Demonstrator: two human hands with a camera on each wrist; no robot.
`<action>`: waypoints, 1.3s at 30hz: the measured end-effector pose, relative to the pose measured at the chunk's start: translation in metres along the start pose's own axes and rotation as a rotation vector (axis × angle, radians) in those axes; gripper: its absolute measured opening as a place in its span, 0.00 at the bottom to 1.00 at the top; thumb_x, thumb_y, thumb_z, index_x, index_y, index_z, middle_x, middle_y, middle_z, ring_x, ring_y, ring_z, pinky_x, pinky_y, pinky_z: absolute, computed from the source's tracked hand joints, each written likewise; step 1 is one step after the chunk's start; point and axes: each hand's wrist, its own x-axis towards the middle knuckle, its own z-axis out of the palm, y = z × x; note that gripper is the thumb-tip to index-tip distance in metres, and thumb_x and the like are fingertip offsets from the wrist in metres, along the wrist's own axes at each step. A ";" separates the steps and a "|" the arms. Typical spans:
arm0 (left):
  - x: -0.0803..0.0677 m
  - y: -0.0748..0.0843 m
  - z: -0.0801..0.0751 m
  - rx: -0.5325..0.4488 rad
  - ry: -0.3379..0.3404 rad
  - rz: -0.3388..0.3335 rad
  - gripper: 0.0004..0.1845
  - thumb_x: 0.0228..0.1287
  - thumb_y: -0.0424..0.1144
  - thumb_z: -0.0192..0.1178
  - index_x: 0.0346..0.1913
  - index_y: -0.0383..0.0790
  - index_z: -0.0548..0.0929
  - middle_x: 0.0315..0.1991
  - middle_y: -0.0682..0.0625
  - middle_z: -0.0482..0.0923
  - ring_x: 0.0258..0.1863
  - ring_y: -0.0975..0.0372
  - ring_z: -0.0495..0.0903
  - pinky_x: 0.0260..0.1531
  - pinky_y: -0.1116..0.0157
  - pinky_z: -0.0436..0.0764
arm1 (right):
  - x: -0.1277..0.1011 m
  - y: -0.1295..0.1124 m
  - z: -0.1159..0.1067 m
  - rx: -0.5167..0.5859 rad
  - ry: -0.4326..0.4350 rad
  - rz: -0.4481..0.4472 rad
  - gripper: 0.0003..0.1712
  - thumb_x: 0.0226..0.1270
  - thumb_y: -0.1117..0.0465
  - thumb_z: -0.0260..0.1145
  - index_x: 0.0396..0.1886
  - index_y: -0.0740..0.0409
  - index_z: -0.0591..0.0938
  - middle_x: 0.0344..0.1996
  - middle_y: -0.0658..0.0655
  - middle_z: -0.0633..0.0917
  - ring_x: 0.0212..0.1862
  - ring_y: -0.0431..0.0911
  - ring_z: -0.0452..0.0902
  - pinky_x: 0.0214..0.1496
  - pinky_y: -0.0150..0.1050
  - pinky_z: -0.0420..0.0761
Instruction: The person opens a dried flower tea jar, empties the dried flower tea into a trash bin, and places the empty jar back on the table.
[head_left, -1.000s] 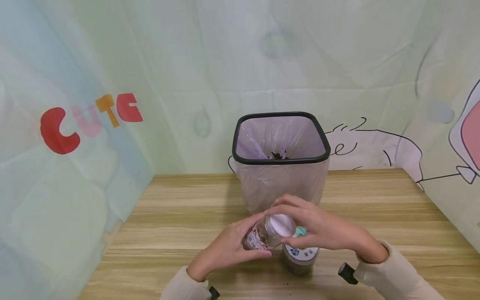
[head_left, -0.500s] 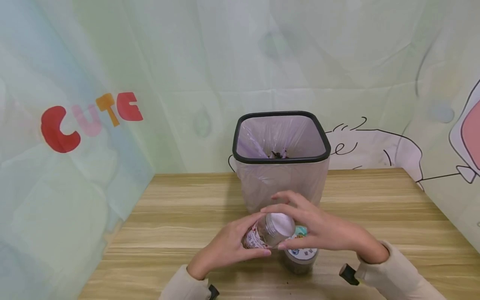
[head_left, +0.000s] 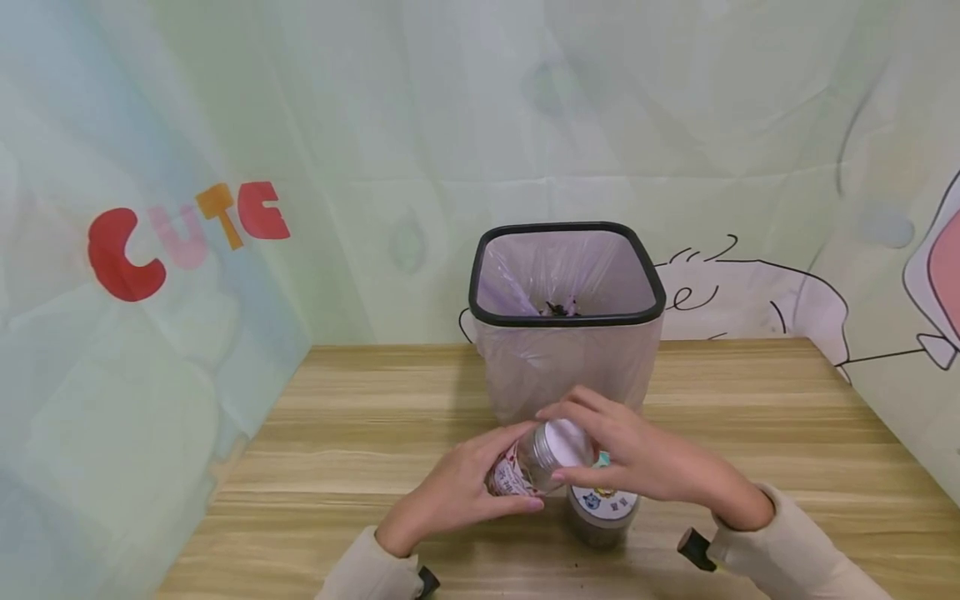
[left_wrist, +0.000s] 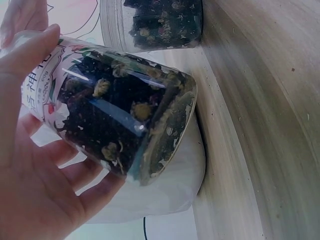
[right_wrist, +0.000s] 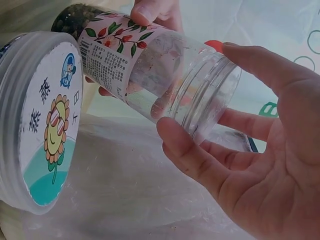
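My left hand (head_left: 459, 485) grips the jar (left_wrist: 120, 105), my right hand (head_left: 637, 450) pinches its top (head_left: 567, 444); what's in the bin (head_left: 566, 320) I can't identify.

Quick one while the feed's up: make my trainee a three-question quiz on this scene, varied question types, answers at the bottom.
1. Fill in the blank: the sunflower-lidded jar stands on the ____, in front of the black-rimmed bin.
2. Multiple choice: how is the floral-labelled jar placed?
A) upright on its base
B) tilted, between the two hands
C) inside the bin
3. Short answer: which hand is around the floral-labelled jar's clear, ridged end?

Key:
1. wood-grain table
2. B
3. The right hand; the left hand grips the jar's labelled body.
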 end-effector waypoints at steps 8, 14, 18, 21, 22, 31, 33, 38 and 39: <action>-0.001 -0.001 0.001 0.013 0.000 -0.007 0.45 0.57 0.65 0.67 0.75 0.54 0.65 0.67 0.56 0.72 0.61 0.63 0.74 0.58 0.57 0.76 | -0.001 0.003 -0.001 -0.018 0.009 -0.071 0.27 0.67 0.50 0.70 0.63 0.50 0.77 0.50 0.45 0.73 0.43 0.38 0.71 0.38 0.34 0.80; -0.001 0.000 0.001 0.009 0.003 -0.008 0.46 0.56 0.65 0.68 0.76 0.55 0.64 0.67 0.55 0.72 0.61 0.63 0.74 0.57 0.57 0.76 | -0.002 0.003 -0.002 -0.016 0.016 -0.108 0.27 0.64 0.53 0.72 0.62 0.47 0.78 0.52 0.46 0.72 0.48 0.40 0.71 0.43 0.36 0.80; -0.001 0.000 0.000 0.004 0.005 -0.004 0.45 0.56 0.65 0.68 0.75 0.56 0.64 0.67 0.56 0.71 0.61 0.63 0.74 0.57 0.57 0.76 | -0.002 0.004 -0.003 -0.008 0.003 -0.119 0.28 0.63 0.56 0.73 0.63 0.49 0.78 0.53 0.47 0.72 0.50 0.41 0.70 0.45 0.36 0.80; -0.001 -0.001 0.001 0.005 0.008 0.002 0.45 0.56 0.65 0.68 0.75 0.56 0.65 0.67 0.57 0.72 0.60 0.64 0.74 0.57 0.57 0.76 | -0.002 0.005 -0.003 -0.006 -0.002 -0.139 0.29 0.62 0.58 0.73 0.63 0.49 0.78 0.53 0.48 0.72 0.50 0.41 0.71 0.45 0.36 0.81; -0.001 -0.001 0.001 0.007 0.008 0.004 0.44 0.56 0.65 0.68 0.74 0.56 0.65 0.67 0.57 0.72 0.60 0.64 0.74 0.57 0.57 0.76 | -0.002 0.005 -0.003 -0.005 -0.004 -0.146 0.29 0.61 0.59 0.73 0.63 0.49 0.78 0.53 0.48 0.72 0.50 0.42 0.71 0.45 0.36 0.81; -0.002 -0.001 0.001 0.030 0.008 -0.005 0.45 0.56 0.66 0.67 0.74 0.53 0.66 0.66 0.55 0.73 0.60 0.63 0.75 0.56 0.57 0.77 | -0.004 0.002 -0.002 -0.049 0.011 -0.161 0.34 0.62 0.53 0.75 0.67 0.45 0.74 0.62 0.53 0.69 0.59 0.46 0.69 0.52 0.45 0.80; -0.001 -0.001 0.001 0.030 0.008 -0.005 0.45 0.57 0.66 0.67 0.74 0.53 0.66 0.65 0.55 0.74 0.59 0.63 0.76 0.56 0.57 0.77 | -0.004 0.000 -0.002 -0.038 0.016 -0.115 0.36 0.64 0.47 0.73 0.69 0.43 0.71 0.64 0.51 0.68 0.59 0.44 0.69 0.52 0.44 0.80; -0.001 0.000 0.001 0.026 0.010 -0.003 0.45 0.57 0.66 0.67 0.74 0.53 0.66 0.65 0.55 0.74 0.58 0.63 0.76 0.56 0.57 0.77 | -0.004 -0.003 -0.001 0.000 0.011 0.004 0.33 0.69 0.44 0.66 0.70 0.44 0.68 0.57 0.46 0.70 0.44 0.38 0.73 0.42 0.35 0.80; -0.001 0.000 0.000 0.024 0.011 -0.002 0.45 0.57 0.66 0.67 0.74 0.53 0.66 0.65 0.55 0.74 0.58 0.63 0.76 0.56 0.57 0.77 | -0.004 -0.003 0.000 -0.002 0.009 0.014 0.32 0.69 0.44 0.66 0.69 0.45 0.69 0.55 0.46 0.70 0.40 0.37 0.73 0.39 0.33 0.79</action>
